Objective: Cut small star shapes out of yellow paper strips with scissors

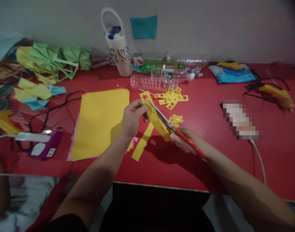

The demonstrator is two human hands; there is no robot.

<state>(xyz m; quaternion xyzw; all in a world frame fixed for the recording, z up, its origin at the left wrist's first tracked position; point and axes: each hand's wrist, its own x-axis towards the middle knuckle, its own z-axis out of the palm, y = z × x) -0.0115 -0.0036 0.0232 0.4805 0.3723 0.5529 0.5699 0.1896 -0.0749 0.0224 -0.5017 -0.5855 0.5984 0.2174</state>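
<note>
My left hand [134, 117] pinches a yellow paper strip [155, 120] near its upper end, where a star-shaped hole shows. My right hand [185, 140] grips scissors [188, 143] with red handles; their blades lie across the strip just below the star hole. Another yellow strip [143, 143] lies on the table under my hands. Beyond the scissors is a small heap of cut yellow stars [176, 120]. Behind it lies a pile of yellow paper pieces with star holes [173, 96]. Yellow sheets [102, 124] are stacked left of my left hand.
Clear plastic bottles [147, 82] lie at the back beside a white tumbler [119, 54]. Folded paper shapes [48, 59] and a purple power strip [45, 146] are on the left. A blurred phone-like object [239, 119], a blue packet [231, 73] and a yellow glue gun [278, 96] sit right.
</note>
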